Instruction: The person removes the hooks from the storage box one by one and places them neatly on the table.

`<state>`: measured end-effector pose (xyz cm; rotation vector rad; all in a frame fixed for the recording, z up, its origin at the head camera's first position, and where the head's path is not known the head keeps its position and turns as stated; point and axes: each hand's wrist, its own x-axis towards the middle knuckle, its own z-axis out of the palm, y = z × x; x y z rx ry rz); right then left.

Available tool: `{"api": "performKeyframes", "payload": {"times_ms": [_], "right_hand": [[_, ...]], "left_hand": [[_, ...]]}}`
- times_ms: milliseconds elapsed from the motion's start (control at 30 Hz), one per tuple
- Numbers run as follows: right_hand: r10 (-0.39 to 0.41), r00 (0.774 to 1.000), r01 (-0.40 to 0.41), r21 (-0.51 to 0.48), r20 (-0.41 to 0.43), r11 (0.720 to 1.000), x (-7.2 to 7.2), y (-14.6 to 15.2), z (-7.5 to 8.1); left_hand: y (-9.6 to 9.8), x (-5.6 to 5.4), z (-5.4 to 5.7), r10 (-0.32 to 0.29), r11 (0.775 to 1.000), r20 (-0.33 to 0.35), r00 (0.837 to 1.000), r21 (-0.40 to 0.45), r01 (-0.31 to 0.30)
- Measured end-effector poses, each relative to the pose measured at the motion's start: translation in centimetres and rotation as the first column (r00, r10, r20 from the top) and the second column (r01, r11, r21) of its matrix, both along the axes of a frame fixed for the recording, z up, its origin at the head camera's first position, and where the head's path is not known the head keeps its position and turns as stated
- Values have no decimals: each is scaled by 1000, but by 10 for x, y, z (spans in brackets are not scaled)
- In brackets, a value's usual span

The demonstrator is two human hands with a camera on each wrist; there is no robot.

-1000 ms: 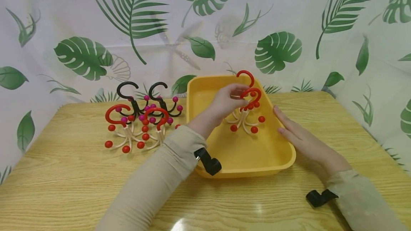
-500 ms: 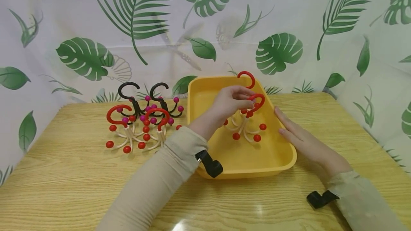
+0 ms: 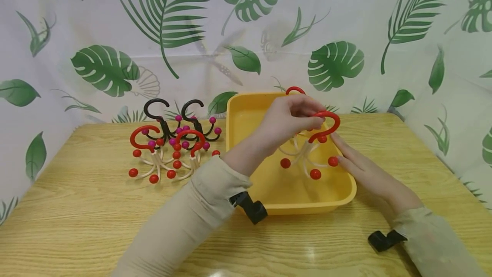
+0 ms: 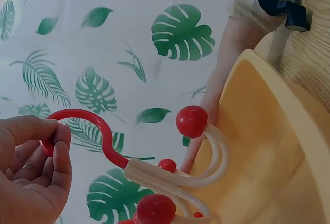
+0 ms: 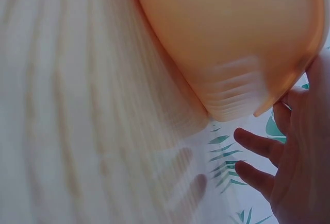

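My left hand [image 3: 288, 125] pinches the tip of a red hook on a claw-shaped hanger [image 3: 310, 137], which has cream arms ending in red balls. The hanger is over the right part of a yellow plastic bin [image 3: 276, 206]. In the left wrist view, thumb and fingers grip the end of the red hook [image 4: 105, 134]. Behind my left hand, the red hook of a second hanger [image 3: 295, 89] rises at the bin's back; its lower part is mostly hidden. My right hand [image 3: 365, 174] rests against the bin's right side with extended fingers, seen from below in the right wrist view.
Left of the bin on the wooden table [image 3: 77, 217] stand two red-hooked hangers [image 3: 154, 157] with cream arms. Just behind them are two black hangers [image 3: 163, 127] with pink balls. A leaf-patterned cloth [image 3: 192, 67] forms the backdrop.
My left hand has moved right and slightly nearer, lifting the hanger along and tilting its hook to the right. My right hand stays at the bin's side.
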<state>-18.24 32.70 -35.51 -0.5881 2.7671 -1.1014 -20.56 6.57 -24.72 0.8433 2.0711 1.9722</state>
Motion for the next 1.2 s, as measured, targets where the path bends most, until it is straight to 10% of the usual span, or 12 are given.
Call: {"api": "performKeyframes", "payload": {"times_ms": [633,1200], "right_hand": [[35,999,-36,-30,-33,999,-2,0,-2],[44,999,-45,-24,-17,999,-2,-1,-1]], "left_hand": [[-75,53,17,-8,1000,-103,995,0,9],[-164,86,10,293,934,-183,939,-157,-322]]}}
